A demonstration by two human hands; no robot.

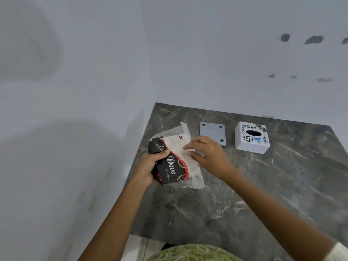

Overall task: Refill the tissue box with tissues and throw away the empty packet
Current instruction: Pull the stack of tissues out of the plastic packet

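Green patterned cloth (190,253) at my lap, dark marble table (244,194) ahead.

My left hand (148,166) grips the black end of the tissue packet (173,159), fingers wrapped around it, near the table's left edge. My right hand (209,153) rests on the white tissues showing in the packet, fingertips pinched narrow on them. Further right lies a grey plate (212,132), then the white tissue box (252,137), upright, apart from the packet.

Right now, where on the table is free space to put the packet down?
The near half of the marble table, in front of both hands, is bare, and so is the right side below the tissue box. The far strip is crowded: packet, grey plate and box lie close together.
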